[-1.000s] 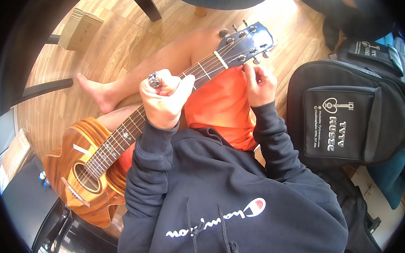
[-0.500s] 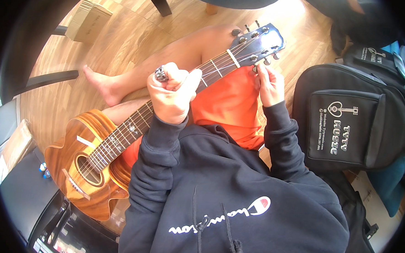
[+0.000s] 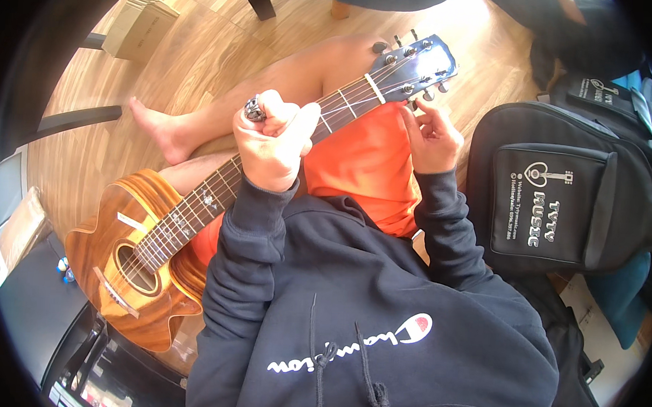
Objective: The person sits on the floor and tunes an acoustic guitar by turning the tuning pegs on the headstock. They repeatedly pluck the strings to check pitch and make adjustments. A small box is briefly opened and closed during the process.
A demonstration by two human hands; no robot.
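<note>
The left hand (image 3: 274,142) and dark sleeve (image 3: 249,233) hide the mid-length of the guitar (image 3: 207,199), while glare whitens its headstock (image 3: 420,63); that grip is curled tight on a pale string (image 3: 353,105); the right hand (image 3: 435,139) bunches thumb and fingers beside a tuning peg (image 3: 412,104), contact unclear; the guitar slants lengthwise across the lap (image 3: 361,172), headstock past its far right corner, body (image 3: 95,222) beyond its left edge.

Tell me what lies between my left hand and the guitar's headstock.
Between your left hand and the headstock, the head view shows the stringed upper neck, then the pale nut.
</note>
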